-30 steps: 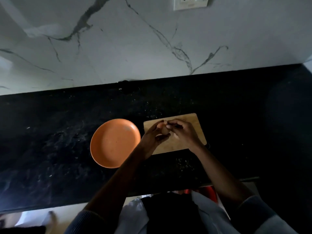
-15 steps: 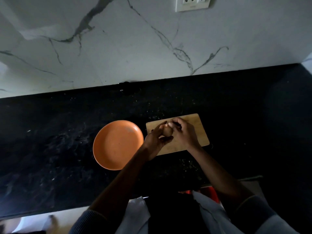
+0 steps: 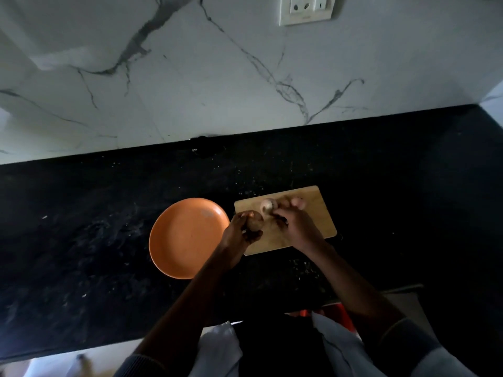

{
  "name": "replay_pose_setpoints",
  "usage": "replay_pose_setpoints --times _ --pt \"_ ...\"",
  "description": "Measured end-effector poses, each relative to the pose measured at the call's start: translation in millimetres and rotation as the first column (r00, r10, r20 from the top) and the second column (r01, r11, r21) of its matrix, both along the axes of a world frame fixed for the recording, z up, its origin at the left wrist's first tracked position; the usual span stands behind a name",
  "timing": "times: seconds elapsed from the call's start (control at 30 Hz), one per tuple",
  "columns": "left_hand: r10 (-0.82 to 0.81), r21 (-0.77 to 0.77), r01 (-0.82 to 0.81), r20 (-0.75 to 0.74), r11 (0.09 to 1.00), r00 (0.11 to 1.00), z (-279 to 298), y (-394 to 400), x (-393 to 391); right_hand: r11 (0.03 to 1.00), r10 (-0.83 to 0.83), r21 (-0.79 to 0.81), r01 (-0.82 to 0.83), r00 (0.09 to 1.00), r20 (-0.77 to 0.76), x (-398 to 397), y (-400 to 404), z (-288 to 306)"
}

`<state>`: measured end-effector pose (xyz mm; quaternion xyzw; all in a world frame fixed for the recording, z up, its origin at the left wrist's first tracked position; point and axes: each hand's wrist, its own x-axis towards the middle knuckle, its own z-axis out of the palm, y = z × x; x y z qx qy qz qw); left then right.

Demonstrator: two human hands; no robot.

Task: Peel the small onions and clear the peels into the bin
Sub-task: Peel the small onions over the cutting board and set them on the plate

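Wooden board [image 3: 313, 227]: my hands have parted. Left hand [image 3: 239, 232] grips the onion [image 3: 254, 223] near the plate [image 3: 187, 238]; right hand [image 3: 295, 223], fingers loosely spread, has dropped a pale piece [image 3: 268, 205] there. Peeling likely continues.

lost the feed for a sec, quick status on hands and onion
Left hand grips the onion over the cutting board edge. Right hand blurred beside a pale piece on the board, grip unclear. Orange plate alongside, nothing blocking.
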<state>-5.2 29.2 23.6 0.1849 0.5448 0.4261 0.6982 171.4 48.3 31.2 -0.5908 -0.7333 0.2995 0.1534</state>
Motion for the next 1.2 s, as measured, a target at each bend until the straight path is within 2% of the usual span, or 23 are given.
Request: replay_pose_setpoints --times 0.1,0.17,0.23,0.33,0.47,0.63,0.8,0.9,0.97,1.1,1.2 --pt "-0.050 0.011 0.051 -0.057 0.999 0.997 -0.5 -3.0 -0.5 0.996 -0.059 0.070 0.062 0.997 -0.045 1.6 0.4 2.0" --pt "-0.080 0.024 0.083 -0.089 0.996 0.993 0.0 -1.8 -1.2 0.987 -0.087 0.117 0.106 0.983 -0.161 3.4 3.5 6.2" --pt "-0.110 0.029 0.114 -0.115 0.993 0.987 6.8 2.3 -0.3 0.996 -0.042 0.070 0.059 0.974 -0.225 3.2 7.0 10.0" --pt "-0.189 0.070 0.204 -0.181 0.977 0.965 17.4 8.6 4.8 1.000 0.021 0.024 -0.016 0.974 -0.223 -2.4 11.7 15.3" --pt "-0.230 0.111 0.261 -0.234 0.959 0.945 21.7 13.9 6.8 0.996 -0.077 -0.064 0.058 0.935 -0.348 -6.2 16.0 25.5" --pt "-0.204 0.030 0.213 -0.176 0.977 0.963 22.1 18.0 9.5 0.993 -0.106 0.011 0.116 0.936 -0.336 -11.7 10.3 21.3" --pt "-0.167 0.035 0.173 -0.135 0.984 0.977 23.9 16.0 10.4 0.981 -0.125 0.112 0.161 0.952 -0.281 -21.9 6.4 20.2" --pt "-0.115 0.018 0.118 -0.130 0.993 0.985 27.4 14.2 11.7 0.987 -0.120 0.079 0.141 0.967 -0.227 -21.8 7.4 23.6" --pt "-0.100 -0.005 0.101 -0.155 0.995 0.983 28.6 15.9 9.4 0.992 -0.117 0.016 0.125 0.961 -0.250 -20.9 7.7 26.9" --pt "-0.175 -0.024 0.174 -0.204 0.984 0.963 22.4 24.3 1.4 0.997 -0.043 -0.079 0.013 0.922 -0.384 -17.6 13.5 39.0" --pt "-0.255 0.006 0.266 -0.268 0.964 0.929 22.3 28.4 -2.9 0.989 -0.006 -0.140 -0.042 0.945 -0.326 -12.7 19.6 38.2"
